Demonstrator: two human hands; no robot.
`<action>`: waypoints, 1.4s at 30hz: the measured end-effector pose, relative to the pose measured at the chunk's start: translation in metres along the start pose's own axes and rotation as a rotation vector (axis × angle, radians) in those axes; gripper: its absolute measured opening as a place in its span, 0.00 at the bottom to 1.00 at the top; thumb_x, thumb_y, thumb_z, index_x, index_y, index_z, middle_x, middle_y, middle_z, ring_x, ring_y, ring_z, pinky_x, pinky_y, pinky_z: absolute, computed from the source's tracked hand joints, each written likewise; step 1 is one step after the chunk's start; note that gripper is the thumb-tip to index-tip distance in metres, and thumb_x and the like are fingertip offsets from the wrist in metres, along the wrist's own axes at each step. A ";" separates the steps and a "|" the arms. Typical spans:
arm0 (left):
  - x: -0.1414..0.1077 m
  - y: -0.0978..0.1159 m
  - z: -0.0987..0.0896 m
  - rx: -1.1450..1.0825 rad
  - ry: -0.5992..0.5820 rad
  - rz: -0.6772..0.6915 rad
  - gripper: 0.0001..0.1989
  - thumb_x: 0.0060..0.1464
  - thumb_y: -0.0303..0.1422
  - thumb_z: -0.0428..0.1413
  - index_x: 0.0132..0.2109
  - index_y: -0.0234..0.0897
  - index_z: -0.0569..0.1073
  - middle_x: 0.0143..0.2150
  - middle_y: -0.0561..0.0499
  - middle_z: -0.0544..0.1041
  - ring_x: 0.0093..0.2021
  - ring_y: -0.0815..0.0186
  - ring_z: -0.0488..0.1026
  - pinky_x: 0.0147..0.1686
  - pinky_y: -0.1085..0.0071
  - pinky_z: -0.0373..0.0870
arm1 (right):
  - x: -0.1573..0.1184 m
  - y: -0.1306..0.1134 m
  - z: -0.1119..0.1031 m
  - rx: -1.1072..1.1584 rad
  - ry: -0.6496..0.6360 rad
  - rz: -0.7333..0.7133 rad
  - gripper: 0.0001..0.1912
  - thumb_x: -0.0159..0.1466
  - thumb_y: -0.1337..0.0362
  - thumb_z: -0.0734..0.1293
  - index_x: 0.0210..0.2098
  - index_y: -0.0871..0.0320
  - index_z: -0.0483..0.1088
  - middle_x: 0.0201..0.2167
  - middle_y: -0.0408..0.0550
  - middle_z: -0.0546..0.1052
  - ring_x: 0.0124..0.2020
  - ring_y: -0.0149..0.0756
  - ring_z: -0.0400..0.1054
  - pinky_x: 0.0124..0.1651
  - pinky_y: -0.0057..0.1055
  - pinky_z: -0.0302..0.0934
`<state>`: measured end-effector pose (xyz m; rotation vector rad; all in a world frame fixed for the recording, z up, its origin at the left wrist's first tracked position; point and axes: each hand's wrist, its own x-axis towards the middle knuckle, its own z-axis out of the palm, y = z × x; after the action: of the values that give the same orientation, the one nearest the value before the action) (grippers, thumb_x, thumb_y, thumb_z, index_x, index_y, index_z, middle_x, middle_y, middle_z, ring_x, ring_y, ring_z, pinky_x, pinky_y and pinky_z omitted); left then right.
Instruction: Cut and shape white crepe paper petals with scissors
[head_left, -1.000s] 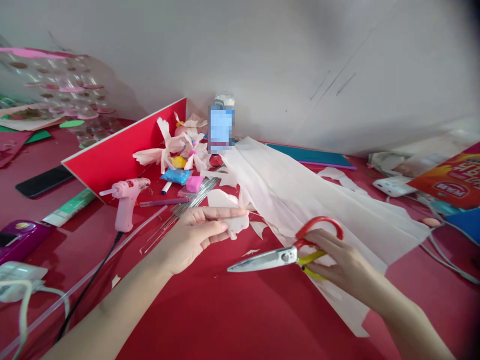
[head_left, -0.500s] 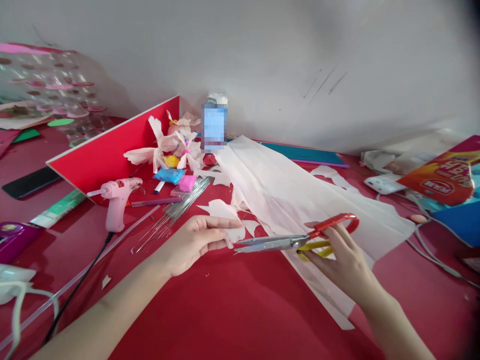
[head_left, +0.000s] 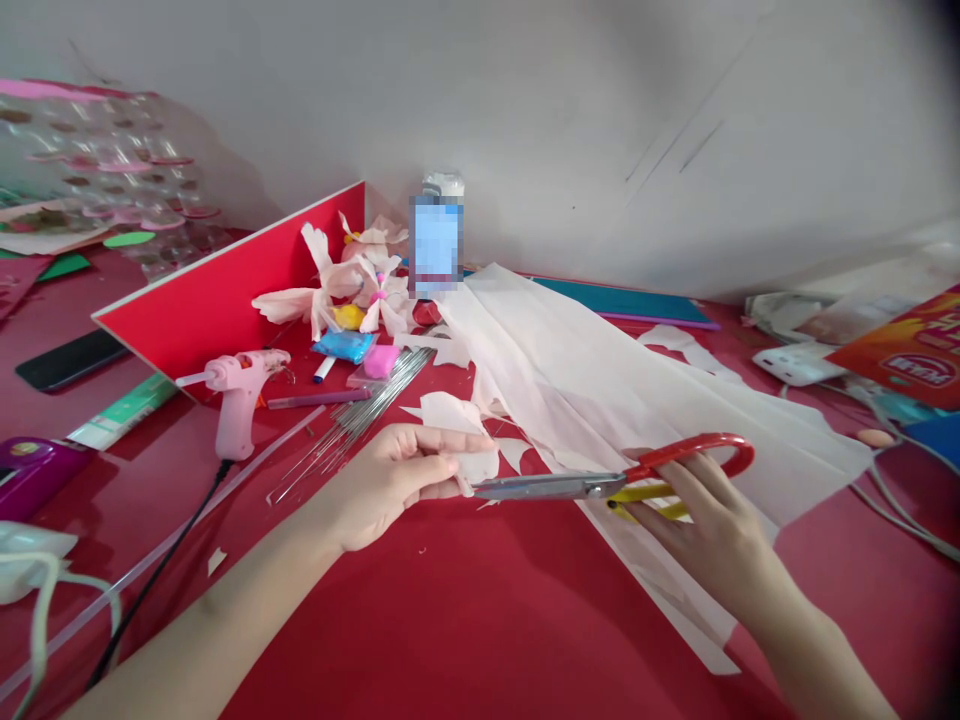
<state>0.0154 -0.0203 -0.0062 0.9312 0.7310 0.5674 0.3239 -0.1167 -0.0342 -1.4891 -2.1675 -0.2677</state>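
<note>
Low in front, the red table (head_left: 420, 620) is spreading out bare; just past it, the right hand (head_left: 712, 505) is gripping the scissors (head_left: 540, 487), fingers hooked around the red and yellow handles, the blades pointing left; by their tips, the left hand (head_left: 409, 468) is pinching a small white piece (head_left: 480, 463) between thumb and fingers; the piece is hanging just above the table, and the tips are reaching its lower edge, though whether they are biting into it is hard to make out. Being thin, the piece is probably feeling almost weightless, soft and easy to crease or tear; a light pinch at its left edge, clear of the blades, is looking safest; the scissors, stiff and heavier, are asking for a firm hold on the handles. Behind the hands, cut bits (head_left: 450, 410) are lying loose; a rumpled white sheet (head_left: 637, 380) is stretching to the right; leftward, wires (head_left: 382, 400) are lying near a pink glue gun (head_left: 240, 400); farther back, pale flowers (head_left: 315, 290) are resting before a red board (head_left: 225, 290); a lit screen (head_left: 436, 245) is standing near the grey wall (head_left: 562, 120).
</note>
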 end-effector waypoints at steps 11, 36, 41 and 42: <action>0.001 0.002 -0.002 -0.035 -0.002 -0.011 0.10 0.52 0.26 0.60 0.41 0.38 0.82 0.44 0.47 0.82 0.36 0.68 0.78 0.41 0.73 0.75 | -0.004 0.001 0.003 0.002 0.011 -0.011 0.14 0.67 0.67 0.63 0.52 0.56 0.62 0.40 0.53 0.69 0.39 0.44 0.69 0.41 0.39 0.67; 0.001 0.002 0.004 -0.094 -0.019 -0.059 0.09 0.49 0.23 0.60 0.38 0.35 0.82 0.37 0.47 0.83 0.33 0.67 0.79 0.39 0.71 0.77 | -0.005 -0.003 0.002 -0.037 0.104 0.014 0.20 0.65 0.70 0.66 0.55 0.50 0.65 0.41 0.50 0.71 0.38 0.44 0.71 0.39 0.38 0.68; 0.000 0.004 0.006 -0.083 -0.006 -0.066 0.09 0.48 0.23 0.60 0.38 0.34 0.82 0.39 0.46 0.83 0.34 0.66 0.79 0.41 0.68 0.77 | -0.006 -0.003 0.002 -0.028 0.102 0.026 0.20 0.65 0.70 0.66 0.55 0.49 0.65 0.41 0.50 0.72 0.38 0.45 0.71 0.40 0.40 0.68; 0.000 0.004 0.006 -0.082 -0.005 -0.069 0.09 0.48 0.23 0.60 0.38 0.34 0.82 0.39 0.46 0.83 0.34 0.65 0.79 0.41 0.68 0.77 | -0.006 -0.003 0.002 -0.035 0.102 0.024 0.20 0.65 0.70 0.66 0.55 0.49 0.64 0.41 0.50 0.72 0.39 0.45 0.71 0.41 0.40 0.67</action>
<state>0.0195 -0.0212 -0.0010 0.8284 0.7270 0.5302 0.3224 -0.1216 -0.0387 -1.4865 -2.0731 -0.3677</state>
